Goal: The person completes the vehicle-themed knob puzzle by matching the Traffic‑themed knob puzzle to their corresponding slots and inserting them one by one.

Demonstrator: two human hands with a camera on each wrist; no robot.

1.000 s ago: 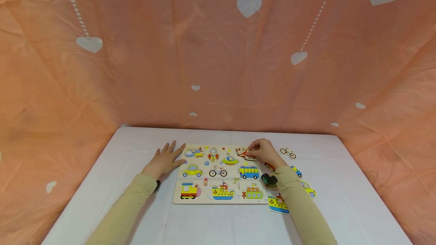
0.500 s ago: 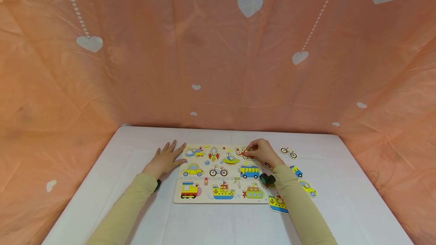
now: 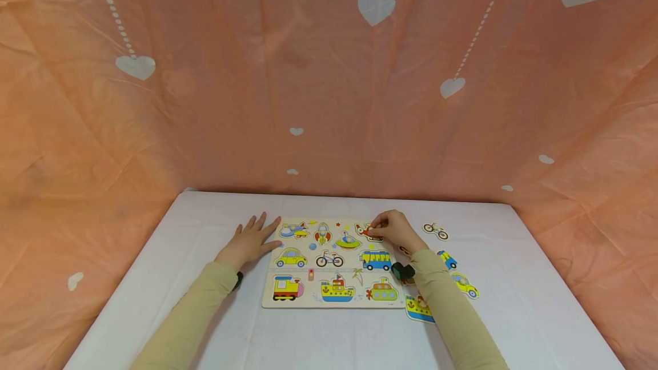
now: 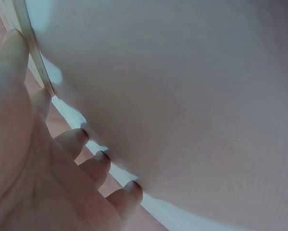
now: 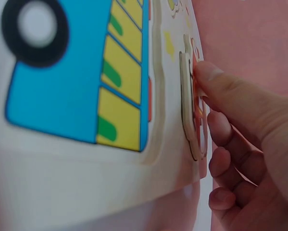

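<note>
A wooden puzzle board (image 3: 319, 269) with printed vehicles lies on the table. At its top right corner my right hand (image 3: 398, 230) pinches a red helicopter puzzle piece (image 3: 364, 230) between thumb and fingers. Seen from the right wrist, the helicopter piece (image 5: 197, 103) overlaps its matching recess, its edge standing slightly proud of the board. My left hand (image 3: 248, 246) lies with fingers spread, thumb and index fingertip right at the board's left edge. Airplane (image 3: 293, 230), rocket (image 3: 322, 234) and flying saucer (image 3: 348, 240) pieces with knobs sit in the upper row.
Right of the board lie loose pieces: a bicycle (image 3: 436, 231), a blue truck-like piece (image 3: 447, 259), a yellow car (image 3: 465, 285) and a ship (image 3: 418, 309), partly under the right sleeve (image 3: 452, 307). A pink curtain (image 3: 329, 101) hangs behind the white table (image 3: 329, 338).
The helicopter piece has turned and shifted slightly, and now lines up more closely with its recess. My right hand has moved only a little; my left hand stays in place.
</note>
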